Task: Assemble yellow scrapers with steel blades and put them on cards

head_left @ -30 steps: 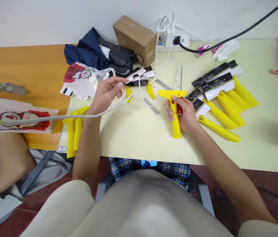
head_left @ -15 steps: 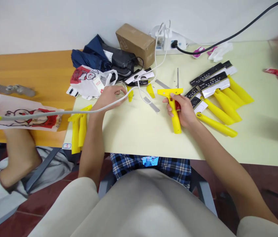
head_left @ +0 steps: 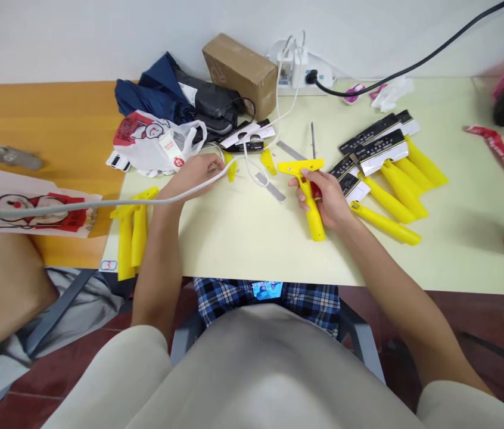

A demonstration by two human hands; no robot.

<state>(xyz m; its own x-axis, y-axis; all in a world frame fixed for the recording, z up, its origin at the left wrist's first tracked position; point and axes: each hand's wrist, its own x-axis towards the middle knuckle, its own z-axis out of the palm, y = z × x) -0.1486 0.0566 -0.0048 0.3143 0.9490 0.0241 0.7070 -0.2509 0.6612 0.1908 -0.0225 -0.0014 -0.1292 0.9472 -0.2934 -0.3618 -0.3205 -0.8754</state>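
Observation:
A yellow T-shaped scraper [head_left: 313, 217] is held in my right hand [head_left: 330, 199], handle toward me and wide head away. Something red [head_left: 316, 190] shows between the scraper and my palm. Past the head sticks out a thin metal shaft [head_left: 313, 140]; I cannot tell whether it joins the red part. My left hand [head_left: 198, 174] rests by the white plastic bag [head_left: 158, 140], fingers curled, with the fingertips partly hidden. Close to it lie small yellow cover pieces [head_left: 268, 161] and flat metal blades [head_left: 274, 190]. A white cable [head_left: 189, 192] crosses in front of my left wrist.
Several yellow scraper handles [head_left: 401, 205] and black packaging cards [head_left: 381, 152] lie to the right. Two yellow scrapers [head_left: 139, 232] are at the left edge. Behind are a cardboard box [head_left: 240, 71], a power strip [head_left: 323, 83] and an umbrella [head_left: 154, 89]. Another person's arm [head_left: 11, 280] is at left.
The whole view has shifted slightly to the left. My left hand's fingers look a little more curled; my right hand still holds the scraper in the same pose.

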